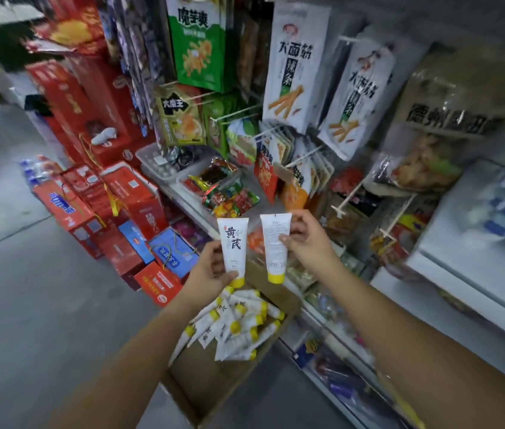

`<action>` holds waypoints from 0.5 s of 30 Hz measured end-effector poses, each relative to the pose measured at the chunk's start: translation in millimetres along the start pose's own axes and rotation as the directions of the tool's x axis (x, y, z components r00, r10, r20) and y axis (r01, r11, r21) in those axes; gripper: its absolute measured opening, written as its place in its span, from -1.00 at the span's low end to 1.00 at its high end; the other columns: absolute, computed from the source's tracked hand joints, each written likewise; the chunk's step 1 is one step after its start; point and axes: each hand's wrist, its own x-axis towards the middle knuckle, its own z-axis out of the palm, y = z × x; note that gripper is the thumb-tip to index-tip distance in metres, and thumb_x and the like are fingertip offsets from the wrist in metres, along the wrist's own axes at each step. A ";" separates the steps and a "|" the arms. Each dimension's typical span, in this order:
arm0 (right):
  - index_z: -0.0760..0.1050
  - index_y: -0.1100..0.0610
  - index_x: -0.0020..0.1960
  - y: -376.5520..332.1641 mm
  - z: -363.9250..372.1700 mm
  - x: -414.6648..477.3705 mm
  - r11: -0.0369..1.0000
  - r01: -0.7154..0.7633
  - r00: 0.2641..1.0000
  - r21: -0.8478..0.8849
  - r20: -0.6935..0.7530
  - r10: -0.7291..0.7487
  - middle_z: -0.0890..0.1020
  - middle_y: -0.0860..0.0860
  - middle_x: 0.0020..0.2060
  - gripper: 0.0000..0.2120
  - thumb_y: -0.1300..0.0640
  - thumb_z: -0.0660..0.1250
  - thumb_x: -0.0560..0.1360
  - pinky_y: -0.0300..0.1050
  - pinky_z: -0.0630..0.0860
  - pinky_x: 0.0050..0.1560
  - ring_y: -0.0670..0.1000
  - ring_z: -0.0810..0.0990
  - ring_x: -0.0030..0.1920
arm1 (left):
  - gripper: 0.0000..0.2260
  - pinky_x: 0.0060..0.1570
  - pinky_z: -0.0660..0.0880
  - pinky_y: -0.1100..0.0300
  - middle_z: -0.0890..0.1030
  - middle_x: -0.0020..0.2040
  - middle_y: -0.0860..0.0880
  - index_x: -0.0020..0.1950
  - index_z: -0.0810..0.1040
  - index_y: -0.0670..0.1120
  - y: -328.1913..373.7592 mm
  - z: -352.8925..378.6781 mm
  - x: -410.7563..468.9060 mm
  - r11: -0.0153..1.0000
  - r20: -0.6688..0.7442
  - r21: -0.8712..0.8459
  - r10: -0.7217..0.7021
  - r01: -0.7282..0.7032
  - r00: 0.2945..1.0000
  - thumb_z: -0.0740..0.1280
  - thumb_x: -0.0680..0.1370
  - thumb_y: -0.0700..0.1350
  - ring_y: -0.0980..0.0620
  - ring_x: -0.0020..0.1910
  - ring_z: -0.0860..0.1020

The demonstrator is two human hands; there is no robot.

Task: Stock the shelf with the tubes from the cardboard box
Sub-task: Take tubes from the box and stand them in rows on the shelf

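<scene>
My left hand (209,269) grips a white tube with a yellow cap (233,247), cap down, its printed front facing me. My right hand (305,235) holds a second white tube (275,246), cap down, showing its back label. Both tubes are raised side by side above the open cardboard box (214,382) on the floor. Several more white tubes with yellow caps (235,323) lie heaped in the far end of that box. The white shelf (468,283) stands to the right.
Snack bags (294,66) hang on hooks straight ahead above trays of wrapped sweets (226,193). Red gift boxes (127,193) are stacked at the left on the grey floor (28,305). Lower shelf tiers with packaged goods (331,360) run along the right.
</scene>
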 end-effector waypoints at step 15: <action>0.38 0.10 0.26 6.7 -147.0 -166.7 0.999 0.024 0.964 0.045 -0.266 -0.011 0.62 -0.05 -0.11 -0.59 0.37 0.37 0.50 -0.29 0.54 -0.14 -0.15 0.58 -0.12 | -0.45 0.16 0.56 0.06 0.60 0.18 -0.01 0.40 0.34 -0.05 76.7 158.2 -63.1 0.981 0.191 0.064 0.166 -0.181 0.967 0.47 0.49 -0.28 0.01 0.18 0.59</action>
